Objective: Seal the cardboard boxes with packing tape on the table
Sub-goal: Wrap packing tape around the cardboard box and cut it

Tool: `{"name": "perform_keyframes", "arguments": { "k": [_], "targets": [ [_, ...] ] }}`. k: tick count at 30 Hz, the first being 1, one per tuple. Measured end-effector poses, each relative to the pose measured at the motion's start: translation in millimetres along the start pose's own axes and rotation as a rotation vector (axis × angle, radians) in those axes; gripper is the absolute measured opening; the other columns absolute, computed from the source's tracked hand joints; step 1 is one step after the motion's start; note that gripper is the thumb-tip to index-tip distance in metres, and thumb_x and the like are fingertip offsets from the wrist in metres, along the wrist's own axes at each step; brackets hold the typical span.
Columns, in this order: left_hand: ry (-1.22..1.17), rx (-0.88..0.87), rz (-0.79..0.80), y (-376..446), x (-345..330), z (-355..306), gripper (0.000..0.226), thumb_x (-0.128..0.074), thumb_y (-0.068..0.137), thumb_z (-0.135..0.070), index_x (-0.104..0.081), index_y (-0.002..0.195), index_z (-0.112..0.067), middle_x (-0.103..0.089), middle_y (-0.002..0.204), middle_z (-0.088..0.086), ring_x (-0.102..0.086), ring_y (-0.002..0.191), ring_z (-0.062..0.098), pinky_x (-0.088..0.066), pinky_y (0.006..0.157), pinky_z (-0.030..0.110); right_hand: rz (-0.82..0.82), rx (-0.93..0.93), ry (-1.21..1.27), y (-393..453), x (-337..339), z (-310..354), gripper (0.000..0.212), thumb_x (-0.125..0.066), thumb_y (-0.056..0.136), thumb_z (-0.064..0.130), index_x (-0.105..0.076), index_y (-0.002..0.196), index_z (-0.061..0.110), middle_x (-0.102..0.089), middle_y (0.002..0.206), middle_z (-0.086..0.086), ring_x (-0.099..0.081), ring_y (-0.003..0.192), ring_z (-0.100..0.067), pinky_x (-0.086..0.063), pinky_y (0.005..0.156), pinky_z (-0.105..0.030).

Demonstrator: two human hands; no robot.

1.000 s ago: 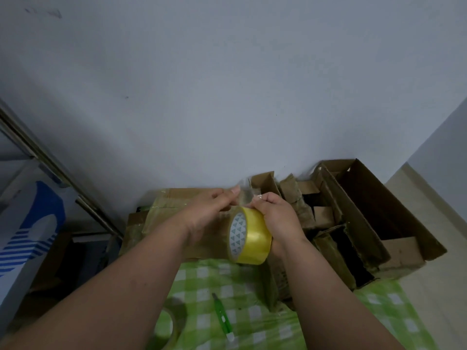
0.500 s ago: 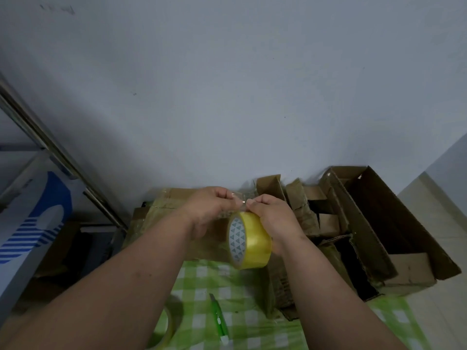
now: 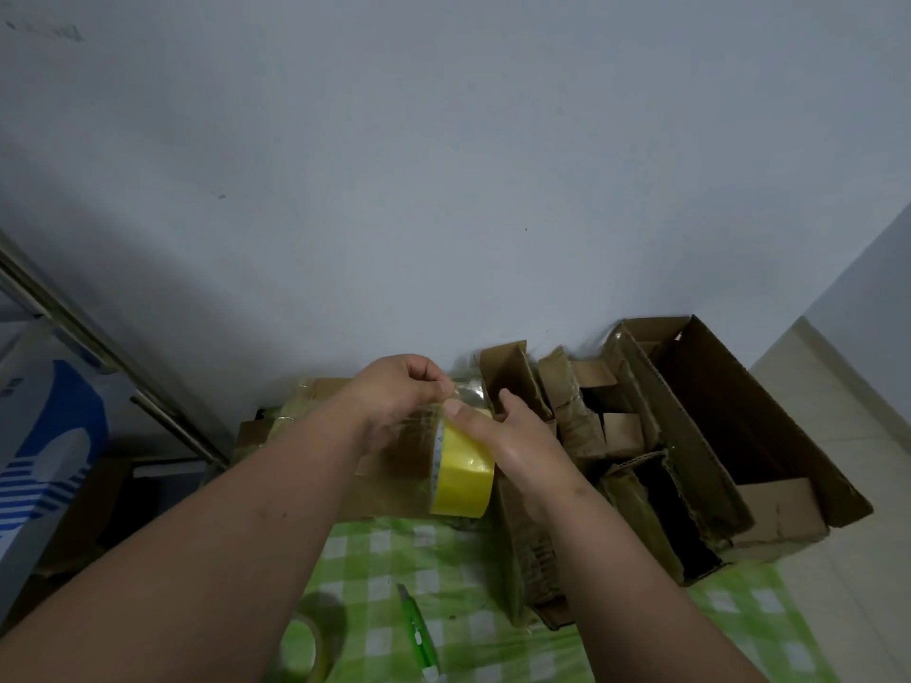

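Tape was the business at the centre of the frame: a yellow tape roll [image 3: 463,473] stood on edge in the air, held up in front of a taped cardboard box [image 3: 315,436] that lay behind the two forearms. The right hand [image 3: 512,446] cupped the roll from the right side, its thumb laid across the top of the yellow band and its fingers curled behind, so that it gripped the roll. The left hand [image 3: 399,391], just above and to the left of the roll, had its thumb and fingertips pinched together on the clear tape end [image 3: 456,394], which stretched from the pinch down to the roll's top edge.

To the right of the hands, against the pale wall [image 3: 443,165], stood a cluster of open cardboard boxes [image 3: 616,436] with their flaps up, and further right a large open box [image 3: 739,426] lay tilted, its dark inside showing. All of these sat at the far edge of a table under a green checked cloth [image 3: 443,559].

In the lower middle of the frame, on the cloth, a green utility knife [image 3: 419,633] lay pointing away from the camera, and just left of it a second tape roll [image 3: 305,648] rested beside the left forearm. At the left edge of the frame, a metal rail [image 3: 98,347] ran diagonally above a white and blue carton [image 3: 44,446].
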State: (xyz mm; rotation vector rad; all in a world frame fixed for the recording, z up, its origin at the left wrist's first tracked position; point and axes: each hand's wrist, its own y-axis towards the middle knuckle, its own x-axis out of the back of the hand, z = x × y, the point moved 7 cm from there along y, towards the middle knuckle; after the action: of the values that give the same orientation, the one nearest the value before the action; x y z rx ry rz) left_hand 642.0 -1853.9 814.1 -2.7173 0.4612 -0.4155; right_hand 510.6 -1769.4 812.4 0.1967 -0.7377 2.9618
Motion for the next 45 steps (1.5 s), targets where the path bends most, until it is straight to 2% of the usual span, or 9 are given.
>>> {"name": "perform_keyframes", "arguments": {
  "k": [5,11,15,19,26,29,34,37,45],
  "targets": [
    [0.042,-0.009,-0.021,5.5,-1.9,-4.6,0.018,-0.068,0.089,-0.006,-0.065,0.073,-0.013,-0.067,0.076,-0.002,-0.060,0.079,0.008,-0.044,0.056,0.012,-0.127,-0.034,-0.111,-5.5,5.8,-0.6,0.082,-0.063,0.080,0.068,-0.035,0.141,0.021,-0.036,0.139,-0.001,-0.044,0.110,-0.017,-0.041,0.083,-0.034],
    [0.233,-0.074,-0.017,11.7,0.6,-12.7,0.015,-0.079,0.081,-0.019,-0.070,0.074,-0.010,-0.069,0.080,0.006,-0.062,0.077,0.015,-0.052,0.076,0.032,-0.070,-0.001,-0.028,-11.1,9.7,-7.0,0.051,-0.052,0.090,0.064,-0.069,0.100,0.017,-0.070,0.103,-0.002,-0.066,0.097,-0.021,-0.051,0.095,-0.048],
    [0.242,-0.121,-0.070,21.3,3.5,-13.0,0.017,-0.081,0.078,-0.020,-0.069,0.066,-0.015,-0.071,0.101,0.016,-0.068,0.095,0.029,-0.055,0.091,0.047,-0.055,0.070,0.102,-20.0,9.0,-10.1,0.048,-0.064,0.069,0.063,-0.070,0.090,0.019,-0.071,0.096,-0.002,-0.066,0.098,-0.030,-0.049,0.093,-0.054],
    [0.200,-0.130,-0.044,27.9,0.4,-9.0,0.014,-0.074,0.085,-0.015,-0.069,0.081,-0.003,-0.067,0.102,0.003,-0.063,0.111,0.028,-0.049,0.093,0.038,0.046,0.127,0.114,-30.3,8.1,-12.5,0.036,-0.063,0.069,0.038,-0.066,0.099,0.018,-0.067,0.094,0.000,-0.064,0.094,-0.023,-0.048,0.080,-0.038],
    [0.106,-0.212,-0.036,35.6,-5.8,-20.2,0.018,-0.068,0.091,-0.011,-0.065,0.073,-0.013,-0.069,0.098,-0.005,-0.062,0.090,0.003,-0.047,0.078,0.017,-0.011,0.203,0.102,-42.3,13.3,-14.5,0.014,-0.060,0.096,0.028,-0.062,0.105,0.017,-0.066,0.093,0.004,-0.062,0.082,-0.008,-0.048,0.069,-0.022],
    [0.118,-0.227,-0.046,41.0,-4.2,-21.8,0.015,-0.070,0.090,-0.014,-0.067,0.075,-0.013,-0.071,0.096,-0.004,-0.063,0.090,0.005,-0.042,0.073,0.014,-0.048,0.237,0.113,-48.0,14.8,-17.9,0.028,-0.060,0.090,0.043,-0.061,0.100,0.016,-0.061,0.085,0.002,-0.058,0.078,-0.012,-0.047,0.071,-0.031],
    [0.155,-0.206,-0.019,46.0,-11.8,-10.8,0.015,-0.072,0.088,-0.014,-0.068,0.073,-0.011,-0.069,0.078,0.002,-0.060,0.073,0.015,-0.048,0.072,0.026,-0.004,0.191,0.227,-53.0,11.1,-28.2,0.014,-0.064,0.092,0.013,-0.061,0.105,0.013,-0.069,0.088,0.002,-0.065,0.075,-0.009,-0.052,0.060,-0.022],
    [0.118,-0.200,-0.087,50.7,1.3,-8.3,0.014,-0.071,0.088,-0.012,-0.068,0.075,-0.009,-0.066,0.074,0.007,-0.060,0.069,0.018,-0.050,0.071,0.029,0.046,0.198,0.238,-60.2,4.4,-31.2,0.034,-0.066,0.079,0.031,-0.059,0.108,0.014,-0.069,0.089,0.003,-0.065,0.077,-0.011,-0.051,0.065,-0.025],
    [0.264,-0.251,-0.045,54.0,1.9,-27.3,0.020,-0.066,0.092,-0.010,-0.065,0.072,-0.014,-0.066,0.079,-0.004,-0.061,0.084,0.014,-0.044,0.076,0.024,0.056,0.162,0.270,-61.3,-3.1,-49.1,0.029,-0.064,0.087,0.031,-0.063,0.111,0.015,-0.072,0.102,-0.007,-0.068,0.093,-0.023,-0.055,0.080,-0.037]
  ]
}}
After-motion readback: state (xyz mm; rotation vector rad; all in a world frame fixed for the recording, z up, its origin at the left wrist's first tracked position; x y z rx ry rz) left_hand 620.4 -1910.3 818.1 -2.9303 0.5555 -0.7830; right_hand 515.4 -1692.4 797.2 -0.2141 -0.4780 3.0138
